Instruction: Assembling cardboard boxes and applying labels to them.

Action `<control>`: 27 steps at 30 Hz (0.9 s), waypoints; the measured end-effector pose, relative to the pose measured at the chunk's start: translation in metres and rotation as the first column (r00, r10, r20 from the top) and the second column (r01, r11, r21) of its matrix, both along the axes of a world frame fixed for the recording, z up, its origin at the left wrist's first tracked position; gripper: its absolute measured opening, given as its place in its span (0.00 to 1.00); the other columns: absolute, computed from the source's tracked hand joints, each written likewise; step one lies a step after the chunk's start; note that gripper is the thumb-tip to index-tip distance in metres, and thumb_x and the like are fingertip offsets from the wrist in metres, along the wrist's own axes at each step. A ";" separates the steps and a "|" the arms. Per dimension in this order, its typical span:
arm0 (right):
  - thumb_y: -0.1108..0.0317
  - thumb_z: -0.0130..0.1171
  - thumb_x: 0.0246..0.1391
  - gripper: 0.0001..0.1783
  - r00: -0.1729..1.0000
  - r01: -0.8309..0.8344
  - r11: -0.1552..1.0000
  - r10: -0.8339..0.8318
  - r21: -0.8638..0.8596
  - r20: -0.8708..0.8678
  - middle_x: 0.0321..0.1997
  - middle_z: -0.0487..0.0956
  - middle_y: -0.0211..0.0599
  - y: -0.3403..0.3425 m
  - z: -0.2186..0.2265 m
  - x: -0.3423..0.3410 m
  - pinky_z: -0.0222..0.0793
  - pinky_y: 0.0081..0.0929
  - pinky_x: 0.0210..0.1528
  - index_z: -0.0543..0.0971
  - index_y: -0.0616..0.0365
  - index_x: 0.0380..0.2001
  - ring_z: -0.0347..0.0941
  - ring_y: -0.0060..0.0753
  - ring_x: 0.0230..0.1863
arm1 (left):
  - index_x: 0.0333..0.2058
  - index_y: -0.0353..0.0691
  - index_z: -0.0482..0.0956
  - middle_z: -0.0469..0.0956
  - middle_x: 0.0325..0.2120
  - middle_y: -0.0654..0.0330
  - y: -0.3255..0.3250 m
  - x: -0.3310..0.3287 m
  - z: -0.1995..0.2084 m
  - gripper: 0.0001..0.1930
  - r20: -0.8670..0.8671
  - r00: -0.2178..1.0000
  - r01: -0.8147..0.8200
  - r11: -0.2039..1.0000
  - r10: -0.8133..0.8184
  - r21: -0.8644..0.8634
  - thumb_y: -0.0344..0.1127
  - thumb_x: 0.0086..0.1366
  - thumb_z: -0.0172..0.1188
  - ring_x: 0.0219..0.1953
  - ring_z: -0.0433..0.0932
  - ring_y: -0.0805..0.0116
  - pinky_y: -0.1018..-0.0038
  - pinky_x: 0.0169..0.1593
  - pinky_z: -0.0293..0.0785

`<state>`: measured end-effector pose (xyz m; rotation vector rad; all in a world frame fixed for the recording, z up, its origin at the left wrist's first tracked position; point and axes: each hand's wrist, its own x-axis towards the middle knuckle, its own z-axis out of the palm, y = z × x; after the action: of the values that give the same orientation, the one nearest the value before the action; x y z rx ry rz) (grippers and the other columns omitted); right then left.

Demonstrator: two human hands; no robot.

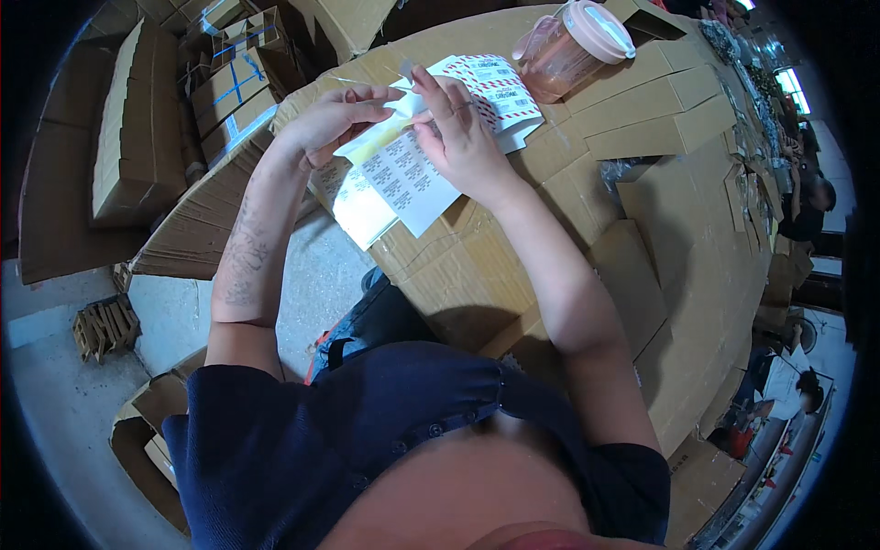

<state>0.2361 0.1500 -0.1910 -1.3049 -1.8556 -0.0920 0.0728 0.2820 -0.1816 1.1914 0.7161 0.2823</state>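
In front of me is a white label sheet [410,183] with rows of small dark print and a yellowish band along its upper part. My left hand [335,126] is closed on the sheet's upper left edge, thumb and fingers pressed together. Bent over the same upper edge, my right hand [467,142] has its thumb against the paper and its fingers curled round it. A small greyish piece sticks up by the right fingertips, too small to name. More white sheets [362,209] lie beneath. Just beyond, sheets with red-striped borders [502,92] lie partly behind my right hand.
A pink-lidded clear cup [573,50] stands past the striped sheets. Cardboard covers the table [486,266], with cut flaps and a hole at right. Cardboard boxes [234,87] are stacked at far left. Other people [796,390] are at the far right.
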 end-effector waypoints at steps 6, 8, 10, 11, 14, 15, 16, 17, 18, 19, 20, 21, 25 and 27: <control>0.87 0.52 0.48 0.48 0.994 0.035 0.994 -0.023 0.106 -0.107 0.60 0.63 0.48 0.001 0.008 0.002 0.75 0.36 0.43 0.52 0.41 0.69 0.76 0.39 0.39 | 0.52 0.35 0.76 0.79 0.43 0.59 0.006 0.005 0.003 0.18 0.040 0.989 0.145 0.987 -0.143 -0.074 0.28 0.63 0.59 0.41 0.78 0.76 0.80 0.47 0.75; 0.87 0.52 0.48 0.47 0.993 0.048 0.993 -0.036 0.109 -0.112 0.60 0.62 0.48 0.002 0.008 0.002 0.74 0.35 0.45 0.53 0.42 0.69 0.75 0.38 0.39 | 0.51 0.34 0.76 0.80 0.42 0.59 0.007 0.007 -0.001 0.18 0.040 0.989 0.146 0.988 -0.144 -0.046 0.28 0.62 0.59 0.41 0.79 0.76 0.80 0.47 0.76; 0.86 0.53 0.48 0.46 0.992 0.065 0.992 -0.052 0.112 -0.116 0.61 0.61 0.48 0.002 0.008 0.002 0.74 0.35 0.47 0.53 0.43 0.69 0.75 0.36 0.39 | 0.51 0.34 0.76 0.80 0.41 0.59 0.010 0.010 -0.001 0.18 0.041 0.988 0.150 0.989 -0.149 -0.018 0.29 0.62 0.60 0.40 0.79 0.77 0.80 0.46 0.76; 0.85 0.53 0.48 0.46 0.991 0.055 0.994 -0.042 0.096 -0.129 0.61 0.61 0.48 0.003 0.007 0.002 0.73 0.35 0.48 0.54 0.43 0.69 0.75 0.35 0.39 | 0.51 0.35 0.76 0.80 0.40 0.59 0.011 0.012 0.000 0.18 0.063 0.983 0.173 0.985 -0.172 -0.015 0.29 0.62 0.60 0.40 0.79 0.76 0.80 0.46 0.76; 0.84 0.54 0.49 0.45 0.986 0.025 0.999 -0.020 0.027 -0.167 0.61 0.60 0.48 0.002 0.005 0.002 0.71 0.36 0.51 0.54 0.44 0.69 0.75 0.33 0.40 | 0.52 0.34 0.76 0.80 0.40 0.59 0.012 0.013 0.008 0.18 0.061 0.979 0.196 0.980 -0.197 0.019 0.29 0.62 0.59 0.39 0.80 0.76 0.80 0.44 0.77; 0.83 0.54 0.49 0.45 0.982 0.003 1.000 -0.008 -0.026 -0.191 0.61 0.60 0.48 0.001 0.004 0.002 0.71 0.37 0.52 0.54 0.44 0.69 0.75 0.32 0.40 | 0.52 0.33 0.75 0.81 0.40 0.59 0.012 0.012 0.010 0.19 0.038 0.979 0.196 0.979 -0.198 0.049 0.29 0.62 0.58 0.38 0.81 0.75 0.80 0.43 0.78; 0.83 0.54 0.49 0.45 0.981 0.004 1.000 -0.009 -0.026 -0.192 0.61 0.60 0.48 0.002 0.003 0.002 0.71 0.37 0.52 0.54 0.44 0.69 0.75 0.32 0.40 | 0.52 0.33 0.75 0.81 0.40 0.59 0.012 0.012 0.011 0.19 0.037 0.979 0.198 0.979 -0.200 0.049 0.29 0.62 0.58 0.38 0.81 0.75 0.80 0.43 0.78; 0.83 0.55 0.50 0.45 0.984 0.005 1.000 -0.010 -0.028 -0.177 0.62 0.60 0.48 0.002 0.002 0.003 0.71 0.37 0.52 0.54 0.44 0.69 0.75 0.32 0.40 | 0.52 0.33 0.75 0.81 0.40 0.59 0.013 0.012 0.011 0.19 0.038 0.976 0.213 0.976 -0.214 0.044 0.29 0.62 0.58 0.38 0.81 0.75 0.80 0.42 0.79; 0.82 0.55 0.50 0.45 0.987 0.007 1.000 -0.011 -0.029 -0.162 0.62 0.60 0.49 0.002 0.001 0.003 0.71 0.36 0.52 0.53 0.44 0.69 0.75 0.32 0.40 | 0.52 0.33 0.75 0.81 0.40 0.59 0.013 0.011 0.011 0.19 0.039 0.973 0.227 0.973 -0.229 0.037 0.29 0.62 0.59 0.37 0.81 0.75 0.80 0.41 0.79; 0.82 0.55 0.50 0.45 0.986 0.007 1.000 -0.011 -0.029 -0.163 0.62 0.60 0.49 0.003 0.000 0.003 0.71 0.36 0.52 0.53 0.44 0.69 0.75 0.32 0.40 | 0.52 0.33 0.75 0.81 0.40 0.59 0.013 0.010 0.010 0.19 0.038 0.973 0.227 0.973 -0.229 0.038 0.29 0.62 0.59 0.37 0.81 0.75 0.80 0.41 0.79; 0.82 0.56 0.50 0.45 0.984 -0.005 0.999 -0.002 -0.036 -0.179 0.62 0.60 0.48 0.003 -0.001 0.003 0.71 0.36 0.52 0.53 0.43 0.69 0.75 0.32 0.40 | 0.52 0.35 0.76 0.81 0.39 0.59 0.013 0.008 0.007 0.19 0.053 0.975 0.215 0.976 -0.216 0.028 0.29 0.62 0.60 0.37 0.81 0.76 0.80 0.41 0.79; 0.82 0.56 0.50 0.45 0.981 -0.016 0.999 0.008 -0.043 -0.194 0.62 0.60 0.48 0.003 -0.002 0.003 0.71 0.36 0.52 0.53 0.43 0.69 0.75 0.32 0.40 | 0.51 0.36 0.77 0.81 0.38 0.60 0.013 0.007 0.005 0.18 0.068 0.977 0.202 0.979 -0.203 0.018 0.29 0.62 0.61 0.36 0.81 0.76 0.81 0.40 0.78; 0.82 0.56 0.50 0.46 0.993 0.072 0.997 -0.071 0.010 -0.093 0.61 0.59 0.48 0.001 0.000 -0.001 0.72 0.33 0.50 0.52 0.44 0.70 0.75 0.31 0.40 | 0.52 0.35 0.76 0.81 0.38 0.59 0.014 0.006 -0.001 0.19 0.054 0.981 0.187 0.982 -0.188 0.028 0.29 0.62 0.61 0.36 0.81 0.76 0.81 0.40 0.79; 0.84 0.55 0.49 0.47 0.952 0.027 0.995 -0.055 -0.098 -0.301 0.63 0.57 0.49 0.001 0.002 -0.003 0.73 0.31 0.48 0.51 0.46 0.70 0.75 0.32 0.41 | 0.52 0.34 0.76 0.81 0.39 0.59 0.014 0.005 0.000 0.19 0.095 0.967 0.238 0.971 -0.238 0.006 0.29 0.62 0.61 0.36 0.81 0.76 0.82 0.41 0.79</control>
<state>0.2335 0.1514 -0.1892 -1.3389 -1.5863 0.1674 0.0782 0.2955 -0.1820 1.2370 0.4843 0.1352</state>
